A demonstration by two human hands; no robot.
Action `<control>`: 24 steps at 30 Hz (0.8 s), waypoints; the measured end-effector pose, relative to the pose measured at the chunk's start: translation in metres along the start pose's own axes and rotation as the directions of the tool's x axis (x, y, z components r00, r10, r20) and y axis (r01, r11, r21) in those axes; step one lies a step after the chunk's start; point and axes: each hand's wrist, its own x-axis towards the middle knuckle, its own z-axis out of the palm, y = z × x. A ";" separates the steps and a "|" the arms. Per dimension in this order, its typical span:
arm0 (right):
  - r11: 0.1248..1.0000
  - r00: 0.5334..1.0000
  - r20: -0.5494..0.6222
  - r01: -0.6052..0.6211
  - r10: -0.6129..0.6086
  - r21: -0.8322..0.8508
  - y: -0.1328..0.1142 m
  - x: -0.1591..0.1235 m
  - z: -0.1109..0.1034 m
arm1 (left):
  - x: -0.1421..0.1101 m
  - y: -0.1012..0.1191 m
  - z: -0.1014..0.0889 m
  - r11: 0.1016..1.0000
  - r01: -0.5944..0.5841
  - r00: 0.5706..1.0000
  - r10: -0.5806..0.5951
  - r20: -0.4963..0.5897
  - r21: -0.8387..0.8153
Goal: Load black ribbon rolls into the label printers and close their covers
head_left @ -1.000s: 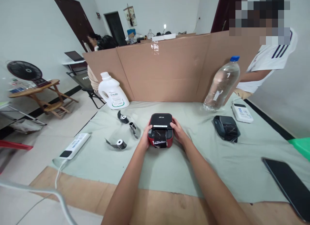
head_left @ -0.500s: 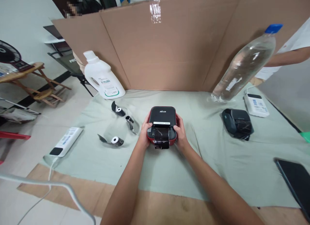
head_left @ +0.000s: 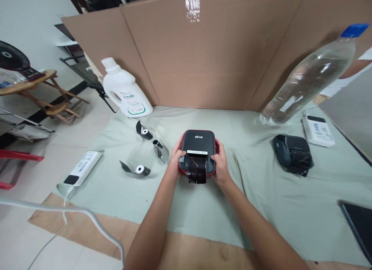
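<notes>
A small red and black label printer sits in the middle of the pale green cloth. A strip of dark film hangs out of its front slot. My left hand grips the printer's left side, fingers curled against it. My right hand grips its right side the same way. To the left of the printer lie three small rolls of dark film, partly unwound.
A white detergent jug and a clear water bottle lean on the cardboard screen. A second black printer and a white device lie at right. A white power strip lies left, a dark tablet at right.
The camera has tilted down and moved closer. Both hands stay clamped on the printer's sides, which has shifted slightly toward me; the person at right has almost left the view.
</notes>
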 end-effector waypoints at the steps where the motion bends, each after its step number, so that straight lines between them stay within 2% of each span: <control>1: 0.999 0.999 0.008 0.046 -0.046 0.008 0.004 -0.001 -0.001 | -0.001 -0.001 -0.001 1.000 0.004 1.000 -0.004 -0.001 -0.011; 5: 0.988 0.988 0.014 0.152 -0.152 -0.002 0.011 -0.006 -0.003 | -0.003 -0.007 -0.003 0.998 0.020 1.000 -0.019 0.008 -0.061; 12: 0.989 0.989 0.038 0.142 -0.141 -0.044 0.008 -0.009 -0.004 | -0.002 -0.005 -0.001 0.993 -0.029 0.998 0.035 0.048 -0.117; 15: 0.989 0.989 0.030 0.144 -0.143 -0.031 0.010 -0.007 -0.005 | -0.003 -0.004 -0.002 0.993 -0.012 0.998 0.020 0.065 -0.114; 21: 0.991 0.990 0.032 0.134 -0.134 0.000 0.010 -0.005 -0.004 | -0.003 -0.003 -0.004 0.997 0.012 0.999 -0.008 0.044 -0.080; 24: 0.994 0.994 0.021 0.108 -0.108 0.002 0.007 -0.003 -0.004 | 0.001 -0.004 -0.005 0.998 -0.021 1.000 0.022 0.006 -0.055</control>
